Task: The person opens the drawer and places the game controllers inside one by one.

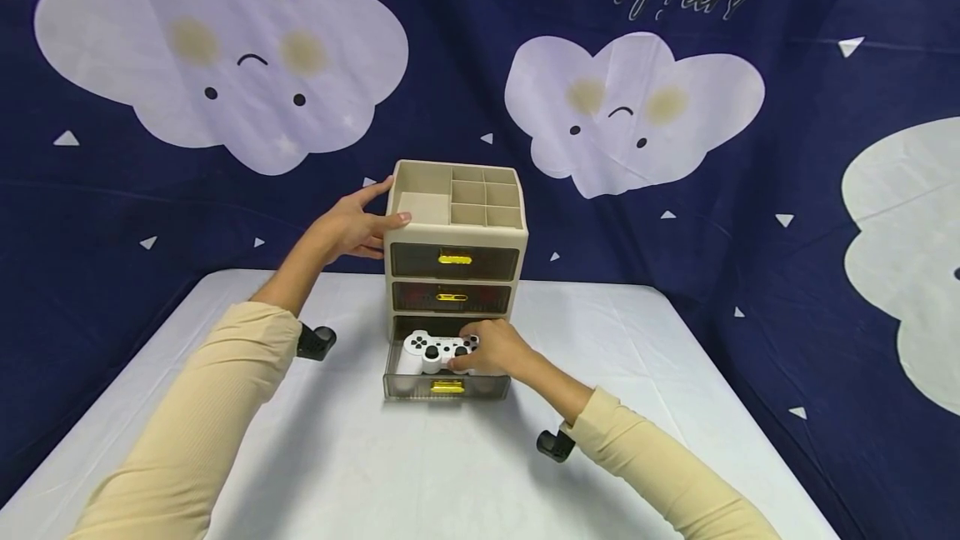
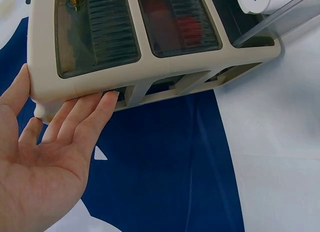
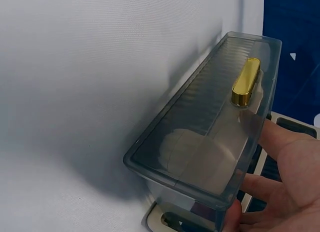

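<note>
A beige desktop drawer organizer (image 1: 457,233) stands on the white table, its clear bottom drawer (image 1: 491,388) pulled out. In that drawer lies a white game controller (image 1: 438,346) with black sticks and buttons. My right hand (image 1: 497,348) reaches in from the right and grips the controller's right end between thumb and fingers. Through the drawer front, the right wrist view shows the controller (image 3: 195,159) blurred. My left hand (image 1: 352,227) rests against the organizer's upper left corner, thumb at the top front edge. Its fingers (image 2: 90,117) extend fairly straight along the side wall.
Two upper drawers with gold handles (image 1: 453,259) are closed; something red (image 2: 190,29) shows inside the middle one. The organizer's top has divided compartments (image 1: 468,192). A dark blue cloth with clouds (image 1: 465,48) hangs behind the white table (image 1: 360,457).
</note>
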Action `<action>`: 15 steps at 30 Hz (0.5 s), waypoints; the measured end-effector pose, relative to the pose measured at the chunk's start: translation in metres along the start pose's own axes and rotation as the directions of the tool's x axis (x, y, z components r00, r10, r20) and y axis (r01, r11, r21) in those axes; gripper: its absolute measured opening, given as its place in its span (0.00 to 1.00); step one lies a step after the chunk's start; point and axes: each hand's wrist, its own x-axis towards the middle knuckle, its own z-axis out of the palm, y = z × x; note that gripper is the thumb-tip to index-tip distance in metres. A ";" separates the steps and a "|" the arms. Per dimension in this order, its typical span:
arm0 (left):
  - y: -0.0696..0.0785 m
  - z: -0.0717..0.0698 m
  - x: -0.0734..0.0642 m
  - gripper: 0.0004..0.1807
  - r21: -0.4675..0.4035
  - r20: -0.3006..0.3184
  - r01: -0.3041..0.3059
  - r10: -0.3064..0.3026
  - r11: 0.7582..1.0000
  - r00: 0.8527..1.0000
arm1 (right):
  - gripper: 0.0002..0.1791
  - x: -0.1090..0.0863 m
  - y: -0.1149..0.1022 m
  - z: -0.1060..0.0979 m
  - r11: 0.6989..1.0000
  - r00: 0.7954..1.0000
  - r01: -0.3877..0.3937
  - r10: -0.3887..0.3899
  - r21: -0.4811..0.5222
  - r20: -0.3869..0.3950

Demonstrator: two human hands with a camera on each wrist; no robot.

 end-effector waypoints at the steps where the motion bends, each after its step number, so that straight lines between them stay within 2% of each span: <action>1: 0.000 0.000 0.000 0.49 0.001 0.000 0.000 0.000 1.000 1.000 | 0.33 0.000 0.000 0.000 1.000 1.000 -0.001 0.001 0.000 0.002; 15: -0.001 0.001 0.000 0.48 -0.003 -0.007 0.002 -0.002 1.000 1.000 | 0.35 -0.003 0.002 -0.004 0.999 1.000 0.011 -0.011 0.050 0.012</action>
